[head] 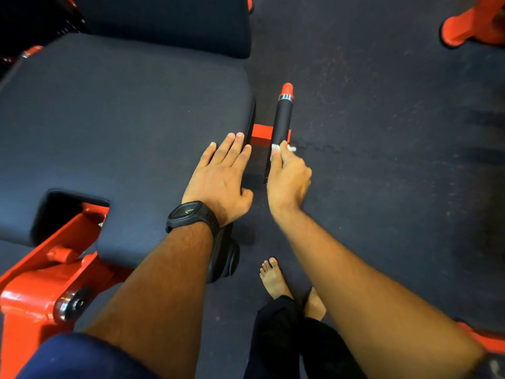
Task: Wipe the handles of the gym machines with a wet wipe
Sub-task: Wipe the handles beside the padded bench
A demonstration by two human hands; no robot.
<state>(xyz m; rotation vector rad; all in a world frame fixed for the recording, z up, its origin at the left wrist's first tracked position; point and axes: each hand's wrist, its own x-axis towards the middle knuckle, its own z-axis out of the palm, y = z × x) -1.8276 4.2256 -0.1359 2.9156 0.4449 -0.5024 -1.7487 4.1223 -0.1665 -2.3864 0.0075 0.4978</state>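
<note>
A black handle grip (282, 120) with a red end cap and a silver ring sticks out beside the padded seat, fixed to a red bracket (261, 135). My right hand (287, 179) grips the near end of this handle, with a white wet wipe (276, 149) bunched between its fingers and the grip. My left hand (221, 176), with a black watch on the wrist, rests flat with straight fingers on the right edge of the dark seat pad (123, 119).
The red machine frame (41, 285) with a bolt lies at lower left. A second dark pad (164, 20) sits behind the seat. More red machine feet (464, 26) stand at the top right and lower right on the dark rubber floor. My bare feet (273, 277) stand below the handle.
</note>
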